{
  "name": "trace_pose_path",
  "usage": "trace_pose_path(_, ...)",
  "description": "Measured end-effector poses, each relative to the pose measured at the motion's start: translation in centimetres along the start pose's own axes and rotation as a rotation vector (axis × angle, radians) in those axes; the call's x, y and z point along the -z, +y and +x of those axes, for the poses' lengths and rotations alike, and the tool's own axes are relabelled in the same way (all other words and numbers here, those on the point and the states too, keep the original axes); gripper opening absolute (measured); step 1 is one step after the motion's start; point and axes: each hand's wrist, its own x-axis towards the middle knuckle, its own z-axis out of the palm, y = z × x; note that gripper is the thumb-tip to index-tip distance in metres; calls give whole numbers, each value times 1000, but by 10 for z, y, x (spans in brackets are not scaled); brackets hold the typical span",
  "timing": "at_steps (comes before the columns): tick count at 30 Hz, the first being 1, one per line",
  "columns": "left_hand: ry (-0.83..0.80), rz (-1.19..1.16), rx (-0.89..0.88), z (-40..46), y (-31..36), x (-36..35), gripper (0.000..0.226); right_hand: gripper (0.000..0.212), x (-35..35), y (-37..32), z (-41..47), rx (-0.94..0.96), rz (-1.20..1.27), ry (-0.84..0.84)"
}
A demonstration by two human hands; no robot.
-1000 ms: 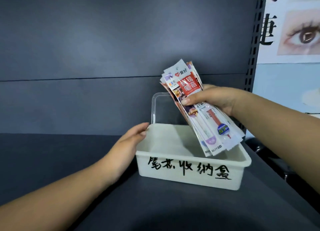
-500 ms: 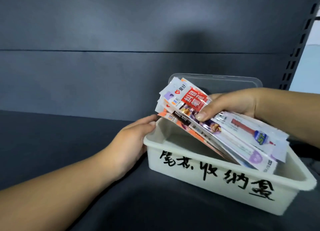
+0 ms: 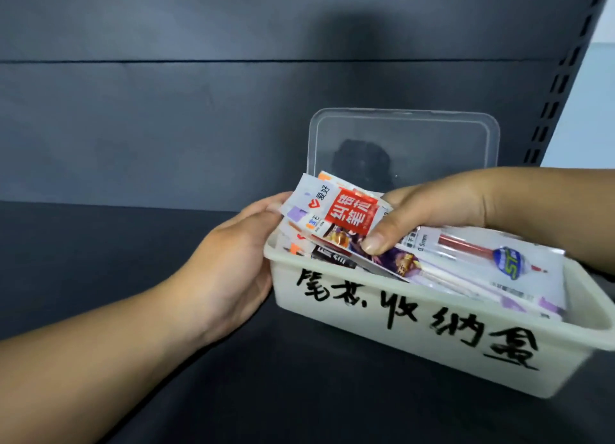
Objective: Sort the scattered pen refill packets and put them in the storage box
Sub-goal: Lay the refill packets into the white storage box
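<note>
Right grip (image 3: 429, 210) pinches the stack of refill packets (image 3: 382, 244); left grip (image 3: 239, 260) cups the box's left end.
White storage box (image 3: 416, 337) with black handwriting sits on the dark shelf (image 3: 100, 260), packets lying slanted inside, upper ends over its left rim; clear lid (image 3: 404, 144) stands upright behind.

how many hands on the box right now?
1. The left hand holds the box at its left end. The right hand grips the packets over it.
</note>
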Motion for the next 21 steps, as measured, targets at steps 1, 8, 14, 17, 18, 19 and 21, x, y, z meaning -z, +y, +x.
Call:
trace_pose_path(1,-8,6,1,0,0,0,34,44,-4,0,-3,-9,13,-68)
trace_pose_path(8,4,51,-22,2,0,-2,25,52,-9,1,2,36,-165,-5)
trace_pose_path(14,-29,60,-7,-1,2,-1,31,72,-24,-13,-12,127,-688,380)
trace_pose_path(17,-20,47,-3,-2,5,-5,31,80,-29,-13,-17,140,-847,429)
trace_pose_path(18,-29,46,-4,-3,5,-5,30,76,-31,-13,-21,151,-856,434)
trace_pose_path(19,-36,48,-2,-4,6,-7,30,74,-32,-13,-26,156,-844,438)
trace_pose_path(21,-39,58,-1,-5,7,-7,31,74,-27,-12,-36,146,-778,472)
